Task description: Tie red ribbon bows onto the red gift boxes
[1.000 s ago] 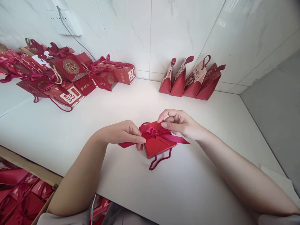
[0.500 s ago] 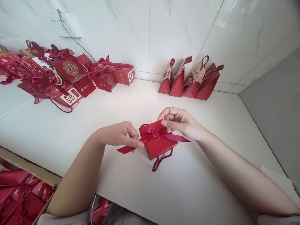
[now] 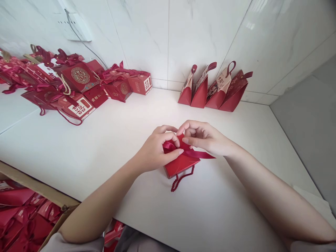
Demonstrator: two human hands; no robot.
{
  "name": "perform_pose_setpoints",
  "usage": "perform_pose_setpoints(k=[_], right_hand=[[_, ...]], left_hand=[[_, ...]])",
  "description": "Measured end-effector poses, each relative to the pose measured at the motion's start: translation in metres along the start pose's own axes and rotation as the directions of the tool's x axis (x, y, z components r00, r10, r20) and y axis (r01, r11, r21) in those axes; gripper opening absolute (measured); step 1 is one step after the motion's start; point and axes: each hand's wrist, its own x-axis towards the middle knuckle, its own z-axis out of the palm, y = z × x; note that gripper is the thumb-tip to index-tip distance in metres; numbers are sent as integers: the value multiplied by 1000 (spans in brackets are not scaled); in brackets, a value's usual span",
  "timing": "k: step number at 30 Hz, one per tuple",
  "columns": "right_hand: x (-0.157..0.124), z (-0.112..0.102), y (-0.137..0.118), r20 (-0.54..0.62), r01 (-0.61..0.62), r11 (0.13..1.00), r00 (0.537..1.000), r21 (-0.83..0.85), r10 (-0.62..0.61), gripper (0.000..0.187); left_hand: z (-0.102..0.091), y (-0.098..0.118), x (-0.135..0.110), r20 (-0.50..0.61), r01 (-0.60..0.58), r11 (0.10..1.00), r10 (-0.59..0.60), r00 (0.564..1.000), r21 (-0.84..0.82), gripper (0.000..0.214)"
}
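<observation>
A small red gift box [image 3: 181, 163] lies on the white table in front of me, with a twisted dark red cord handle [image 3: 181, 180] sticking out at its near side. A crimson satin ribbon [image 3: 201, 154] is tied across its top, one tail pointing right. My left hand [image 3: 164, 147] reaches over the box, thumb and forefinger closed at the bow, hiding the knot and the left tail. At the box's far right edge, my right hand [image 3: 201, 137] has curled fingers and its thumb against the box.
Several red wedding boxes [image 3: 81, 78] with ribbons and cords are heaped at the back left. Several wedge-shaped red boxes [image 3: 212, 89] stand in a row by the tiled wall. At lower left, a carton [image 3: 60, 201] holds more red boxes. A cable [image 3: 78, 38] hangs from a socket.
My left hand has let go of the left ribbon tail and moved right and up onto the bow. My right hand and the box have hardly moved.
</observation>
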Motion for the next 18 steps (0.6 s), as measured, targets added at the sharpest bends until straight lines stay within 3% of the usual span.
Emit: perform_pose_setpoints(k=[6, 18], right_hand=[[-1, -3, -1, -8, -32, 990, 999, -135, 32, 14], [1, -9, 3, 13, -48, 999, 999, 22, 48, 11]], left_hand=[[-3, -5, 2, 92, 39, 998, -34, 995, -53, 11], [-15, -7, 4, 169, 74, 995, -62, 984, -66, 16]])
